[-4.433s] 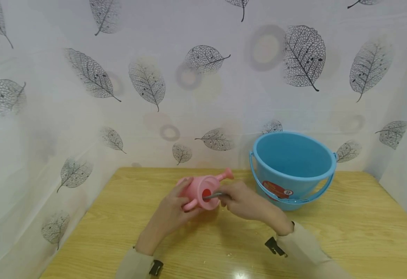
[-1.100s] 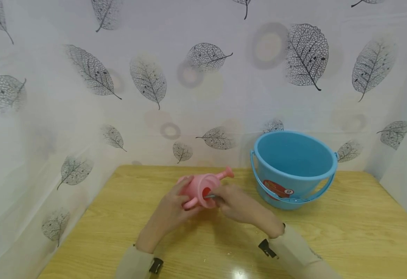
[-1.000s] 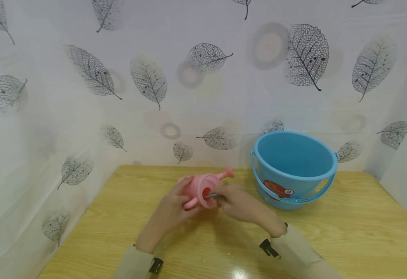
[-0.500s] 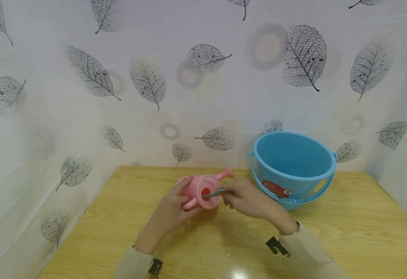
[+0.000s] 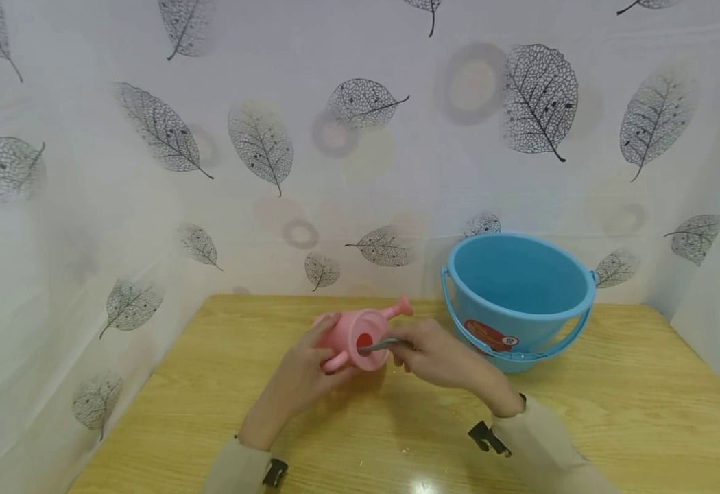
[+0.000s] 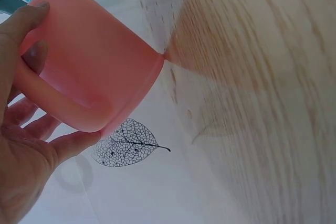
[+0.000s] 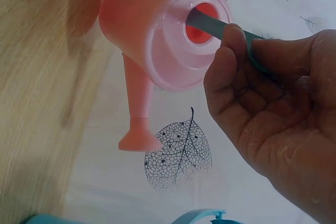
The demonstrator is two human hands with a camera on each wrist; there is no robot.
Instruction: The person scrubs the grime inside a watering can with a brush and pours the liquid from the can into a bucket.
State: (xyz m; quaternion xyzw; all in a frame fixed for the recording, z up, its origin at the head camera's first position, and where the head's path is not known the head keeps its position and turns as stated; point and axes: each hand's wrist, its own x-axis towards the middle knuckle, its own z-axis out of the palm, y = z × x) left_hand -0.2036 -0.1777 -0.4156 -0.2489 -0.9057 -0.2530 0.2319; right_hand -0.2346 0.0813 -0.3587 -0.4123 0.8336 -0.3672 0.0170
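Note:
A pink watering can [image 5: 343,335] lies tilted over the table, its round opening facing the person and its spout pointing to the back right. My left hand [image 5: 301,367] grips it from the left, fingers around the body and handle; the left wrist view shows the can [image 6: 100,51] from its base end. Between thumb and fingers, my right hand [image 5: 437,353] pinches a slim grey-green handle [image 7: 207,23]. The handle runs through the opening into the can, so its far end is hidden and its kind is unclear.
Behind and right of the right hand stands a light blue bucket [image 5: 477,312] with a red label and a lowered bail handle. Small wet drops dot the wooden table [image 5: 261,329]. A leaf-patterned sheet [image 5: 335,192] rises directly behind the table.
Since about a second ago my right hand has drawn back to the right, baring more of the grey-green handle. Over the last half second it shifts only slightly. My left hand keeps the can still.

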